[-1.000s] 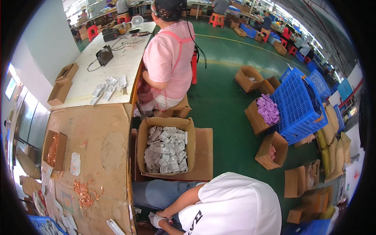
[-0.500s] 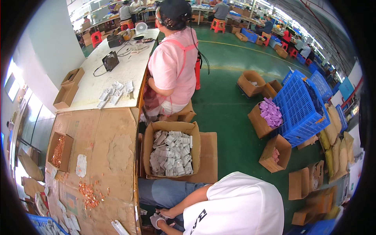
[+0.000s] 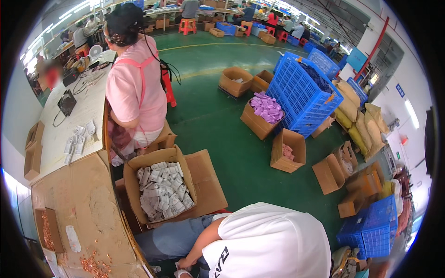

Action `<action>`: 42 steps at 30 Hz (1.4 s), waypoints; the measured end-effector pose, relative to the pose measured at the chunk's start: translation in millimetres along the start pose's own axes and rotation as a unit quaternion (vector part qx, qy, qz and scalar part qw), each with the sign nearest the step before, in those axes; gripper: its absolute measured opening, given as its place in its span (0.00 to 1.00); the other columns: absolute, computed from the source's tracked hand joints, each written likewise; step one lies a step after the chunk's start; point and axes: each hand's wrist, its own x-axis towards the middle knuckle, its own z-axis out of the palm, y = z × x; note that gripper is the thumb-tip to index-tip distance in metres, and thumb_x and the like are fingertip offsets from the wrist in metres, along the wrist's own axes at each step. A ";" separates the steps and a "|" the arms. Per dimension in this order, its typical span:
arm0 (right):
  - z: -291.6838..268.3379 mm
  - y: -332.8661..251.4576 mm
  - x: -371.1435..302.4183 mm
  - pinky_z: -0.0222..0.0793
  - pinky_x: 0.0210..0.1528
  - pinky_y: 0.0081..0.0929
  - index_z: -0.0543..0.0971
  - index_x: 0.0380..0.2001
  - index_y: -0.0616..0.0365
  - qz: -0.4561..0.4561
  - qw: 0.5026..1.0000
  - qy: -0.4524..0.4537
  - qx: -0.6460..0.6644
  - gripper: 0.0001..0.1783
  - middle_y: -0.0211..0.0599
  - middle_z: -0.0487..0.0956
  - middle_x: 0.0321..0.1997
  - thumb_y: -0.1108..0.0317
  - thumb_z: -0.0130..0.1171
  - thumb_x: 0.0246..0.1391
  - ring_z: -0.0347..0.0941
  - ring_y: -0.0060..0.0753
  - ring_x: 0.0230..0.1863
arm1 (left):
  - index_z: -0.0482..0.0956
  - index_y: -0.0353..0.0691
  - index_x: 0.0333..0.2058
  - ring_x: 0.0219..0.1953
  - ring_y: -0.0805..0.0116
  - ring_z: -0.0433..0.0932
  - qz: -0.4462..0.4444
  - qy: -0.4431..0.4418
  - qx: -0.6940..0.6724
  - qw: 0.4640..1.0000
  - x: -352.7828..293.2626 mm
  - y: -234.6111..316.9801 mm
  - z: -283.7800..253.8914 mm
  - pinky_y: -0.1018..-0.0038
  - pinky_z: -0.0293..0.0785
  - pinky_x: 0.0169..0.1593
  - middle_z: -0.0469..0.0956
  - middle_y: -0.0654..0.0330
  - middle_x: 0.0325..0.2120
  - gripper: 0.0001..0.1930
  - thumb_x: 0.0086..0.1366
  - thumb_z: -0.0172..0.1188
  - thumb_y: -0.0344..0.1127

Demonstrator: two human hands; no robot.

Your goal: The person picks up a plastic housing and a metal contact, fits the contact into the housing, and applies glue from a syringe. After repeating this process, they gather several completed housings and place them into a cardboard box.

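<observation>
At the lower edge, beside the table, my right hand point(image 3: 184, 263) is bent inward with its fingers curled. What lies in its fingers cannot be made out. Just below, a white glove or wrap point(image 3: 183, 274) is cut by the picture's edge. My left hand seems to be inside it, its fingers hidden. Both are low over my lap, near my jeans point(image 3: 171, 238). Beyond my legs stands a cardboard box point(image 3: 132, 197) filled with white plastic housings point(image 3: 162, 190). Left of it, copper-coloured small parts point(image 3: 95, 265) lie scattered on the cardboard-covered tabletop point(image 3: 85, 199).
A person in pink point(image 3: 136, 78) sits at the white table point(image 3: 51, 143). Blue crates point(image 3: 296, 97) and a carton of purple parts point(image 3: 266, 109) stand on the green floor. A carton of pink parts point(image 3: 287, 150) is nearer. More blue crates point(image 3: 371, 227) stand at lower right.
The view has swung to the right, so the table and boxes sit farther left. Blue crates at lower right have come in. My hands are now lower in the picture, and less of the white-covered hand shows.
</observation>
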 end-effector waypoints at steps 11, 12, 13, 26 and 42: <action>-12.4 -22.2 -57.3 0.71 0.34 0.41 0.81 0.32 0.54 -0.002 0.975 -0.054 -0.218 0.19 0.42 0.81 0.36 0.51 0.49 0.57 0.78 0.42 0.35 | 0.81 0.40 0.34 0.37 0.60 0.81 -0.109 -0.097 -0.021 0.989 -10.2 7.9 -33.3 0.63 0.77 0.36 0.80 0.54 0.36 0.11 0.62 0.53 0.39; -10.7 -27.6 -62.0 0.70 0.29 0.39 0.81 0.29 0.53 0.013 0.972 -0.069 -0.225 0.19 0.41 0.81 0.32 0.51 0.49 0.56 0.77 0.42 0.31 | 0.81 0.40 0.35 0.38 0.60 0.81 -0.129 -0.104 -0.028 0.986 -11.6 2.1 -30.9 0.63 0.77 0.37 0.80 0.54 0.36 0.11 0.62 0.53 0.39; -13.1 -16.2 -28.1 0.70 0.29 0.39 0.81 0.29 0.53 0.012 0.975 -0.048 -0.215 0.19 0.41 0.81 0.32 0.51 0.49 0.56 0.77 0.42 0.31 | 0.81 0.40 0.35 0.39 0.60 0.81 -0.116 -0.115 -0.024 0.986 -11.5 20.1 -43.0 0.63 0.77 0.37 0.80 0.54 0.37 0.11 0.62 0.53 0.39; -11.1 50.2 9.7 0.67 0.31 0.36 0.79 0.34 0.53 -0.038 0.987 -0.076 -0.135 0.15 0.35 0.79 0.32 0.55 0.48 0.59 0.74 0.33 0.32 | 0.84 0.44 0.40 0.46 0.56 0.81 -0.269 -0.171 -0.099 0.943 -11.3 -20.7 8.9 0.57 0.77 0.41 0.81 0.54 0.44 0.12 0.57 0.60 0.35; -23.3 92.5 1.3 0.68 0.51 0.30 0.76 0.44 0.53 -0.037 0.962 -0.216 -0.161 0.14 0.32 0.79 0.45 0.59 0.46 0.64 0.73 0.28 0.46 | 0.85 0.44 0.37 0.43 0.56 0.82 -0.476 -0.109 -0.264 0.831 -53.2 -3.0 13.4 0.65 0.80 0.40 0.83 0.54 0.40 0.12 0.61 0.59 0.43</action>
